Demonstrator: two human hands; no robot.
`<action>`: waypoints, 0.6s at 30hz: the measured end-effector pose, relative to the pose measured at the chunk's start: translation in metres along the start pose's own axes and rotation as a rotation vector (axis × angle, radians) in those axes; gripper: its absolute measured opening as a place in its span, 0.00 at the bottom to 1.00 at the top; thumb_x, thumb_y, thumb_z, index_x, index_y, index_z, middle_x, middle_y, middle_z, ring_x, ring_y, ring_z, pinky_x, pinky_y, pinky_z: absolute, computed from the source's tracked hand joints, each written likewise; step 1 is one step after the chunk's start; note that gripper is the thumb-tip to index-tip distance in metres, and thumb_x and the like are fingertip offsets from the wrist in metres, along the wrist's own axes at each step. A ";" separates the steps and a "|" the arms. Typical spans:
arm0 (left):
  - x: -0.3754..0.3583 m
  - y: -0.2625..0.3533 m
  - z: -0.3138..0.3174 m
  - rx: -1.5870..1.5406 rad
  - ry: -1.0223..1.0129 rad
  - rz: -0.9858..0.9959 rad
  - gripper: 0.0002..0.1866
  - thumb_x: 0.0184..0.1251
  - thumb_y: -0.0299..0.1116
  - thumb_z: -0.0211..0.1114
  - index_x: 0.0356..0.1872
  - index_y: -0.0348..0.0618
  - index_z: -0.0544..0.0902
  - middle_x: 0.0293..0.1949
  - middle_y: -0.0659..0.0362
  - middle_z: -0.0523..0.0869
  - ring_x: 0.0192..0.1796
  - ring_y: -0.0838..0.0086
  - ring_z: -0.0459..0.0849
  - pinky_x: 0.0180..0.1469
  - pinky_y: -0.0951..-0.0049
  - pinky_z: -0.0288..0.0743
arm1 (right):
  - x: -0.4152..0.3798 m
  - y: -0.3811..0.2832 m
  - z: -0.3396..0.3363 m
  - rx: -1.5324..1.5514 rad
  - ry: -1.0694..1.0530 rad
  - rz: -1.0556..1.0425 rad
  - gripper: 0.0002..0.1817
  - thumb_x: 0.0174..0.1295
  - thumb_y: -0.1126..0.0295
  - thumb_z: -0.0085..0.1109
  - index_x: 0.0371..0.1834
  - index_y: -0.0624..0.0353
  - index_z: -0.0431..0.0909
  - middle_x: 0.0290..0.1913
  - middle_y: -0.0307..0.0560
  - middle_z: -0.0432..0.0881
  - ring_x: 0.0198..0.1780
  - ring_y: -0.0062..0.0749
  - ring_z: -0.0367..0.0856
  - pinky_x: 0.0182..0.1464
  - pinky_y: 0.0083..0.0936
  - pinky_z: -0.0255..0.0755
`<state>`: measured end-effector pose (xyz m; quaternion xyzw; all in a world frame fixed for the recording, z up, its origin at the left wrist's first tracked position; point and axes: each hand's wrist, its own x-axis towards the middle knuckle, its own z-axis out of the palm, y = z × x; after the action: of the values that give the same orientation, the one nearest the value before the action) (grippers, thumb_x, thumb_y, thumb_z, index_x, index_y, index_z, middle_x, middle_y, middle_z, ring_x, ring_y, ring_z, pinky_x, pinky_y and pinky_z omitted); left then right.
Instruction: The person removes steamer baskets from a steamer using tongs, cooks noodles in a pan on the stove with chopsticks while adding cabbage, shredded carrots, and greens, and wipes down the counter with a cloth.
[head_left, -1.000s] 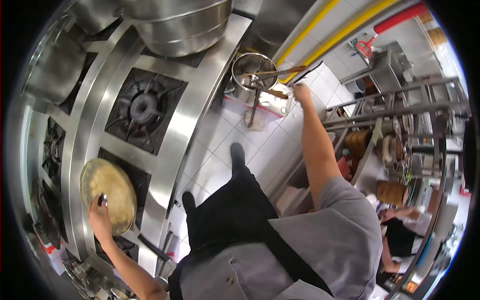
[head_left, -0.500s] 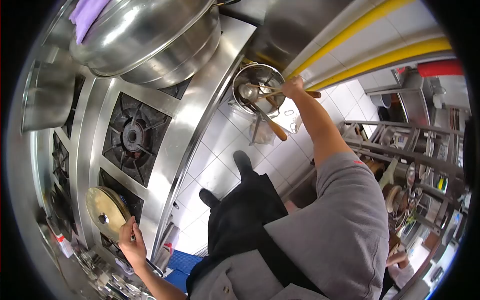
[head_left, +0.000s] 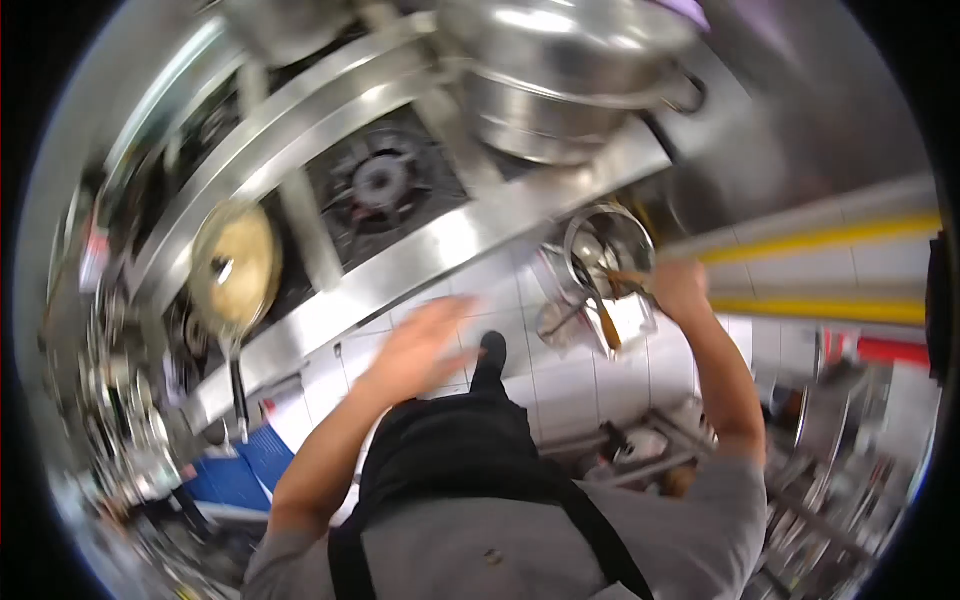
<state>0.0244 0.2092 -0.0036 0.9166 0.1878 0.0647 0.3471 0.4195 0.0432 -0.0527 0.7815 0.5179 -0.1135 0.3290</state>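
Note:
My left hand (head_left: 420, 345), smeared by motion, is raised in front of the stove's edge with thumb and fingers apart and nothing in it. On the far right side of a steel pot (head_left: 648, 240), my right hand (head_left: 682, 288) is closed at the rim, around what looks like the wooden handle of a ladle (head_left: 590, 250). Another wooden-handled utensil (head_left: 608, 325) leans out over the pot's near side. A pan with a glass lid (head_left: 240, 265) sits on the stove at left, its black handle (head_left: 238, 385) pointing toward me.
A large lidded steel pot (head_left: 560, 90) stands on the stove beside a bare burner (head_left: 382, 180). Yellow pipes (head_left: 820, 240) run along the tiled wall at right. A blue mat (head_left: 235, 470) lies at lower left, and metal shelving (head_left: 840, 420) stands at right.
My left hand has let go at the lidded pan and moved right, away from it. My view has turned, so the stove and pots appear shifted right. My right hand stays at the steel pot.

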 end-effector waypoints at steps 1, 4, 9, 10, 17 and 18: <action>0.017 0.016 0.010 0.030 0.052 0.152 0.42 0.59 0.39 0.75 0.74 0.44 0.66 0.70 0.49 0.72 0.71 0.53 0.70 0.72 0.58 0.66 | -0.040 -0.005 -0.050 -0.085 0.005 -0.010 0.12 0.64 0.67 0.55 0.40 0.51 0.90 0.38 0.45 0.90 0.39 0.41 0.90 0.37 0.34 0.81; 0.051 0.064 0.012 0.093 0.152 0.273 0.58 0.52 0.47 0.78 0.80 0.42 0.50 0.77 0.47 0.59 0.79 0.47 0.56 0.77 0.43 0.52 | -0.167 -0.031 -0.193 -0.087 0.230 -0.155 0.03 0.59 0.75 0.57 0.35 0.58 0.78 0.33 0.48 0.85 0.34 0.46 0.87 0.37 0.41 0.78; 0.005 0.057 -0.062 -0.026 0.386 0.144 0.25 0.67 0.55 0.65 0.19 0.44 0.82 0.19 0.53 0.83 0.22 0.53 0.82 0.28 0.53 0.76 | -0.256 -0.087 -0.292 0.319 0.599 -0.480 0.15 0.54 0.67 0.70 0.40 0.66 0.83 0.29 0.51 0.86 0.29 0.46 0.85 0.31 0.36 0.78; -0.016 0.046 -0.083 -0.029 0.398 0.139 0.25 0.67 0.55 0.65 0.19 0.44 0.82 0.19 0.53 0.83 0.22 0.53 0.82 0.28 0.53 0.76 | -0.260 -0.098 -0.292 0.308 0.600 -0.488 0.15 0.54 0.67 0.70 0.40 0.66 0.83 0.29 0.51 0.86 0.29 0.46 0.85 0.31 0.36 0.78; -0.139 -0.051 -0.205 0.120 0.080 0.263 0.18 0.64 0.47 0.67 0.23 0.44 0.84 0.23 0.51 0.83 0.29 0.49 0.83 0.32 0.52 0.77 | -0.210 -0.326 -0.317 1.202 1.040 -0.840 0.08 0.49 0.81 0.70 0.33 0.67 0.85 0.31 0.52 0.84 0.32 0.39 0.82 0.36 0.26 0.76; -0.150 -0.064 -0.216 0.187 0.128 0.265 0.17 0.62 0.48 0.68 0.24 0.44 0.85 0.24 0.51 0.84 0.30 0.50 0.84 0.33 0.52 0.77 | -0.206 -0.348 -0.327 1.151 1.015 -0.809 0.06 0.54 0.83 0.67 0.35 0.68 0.85 0.31 0.52 0.84 0.31 0.37 0.82 0.37 0.26 0.76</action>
<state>-0.1867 0.3272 0.1175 0.9555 0.0924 0.1504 0.2363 -0.0320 0.1845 0.1643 0.5384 0.7022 -0.1036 -0.4542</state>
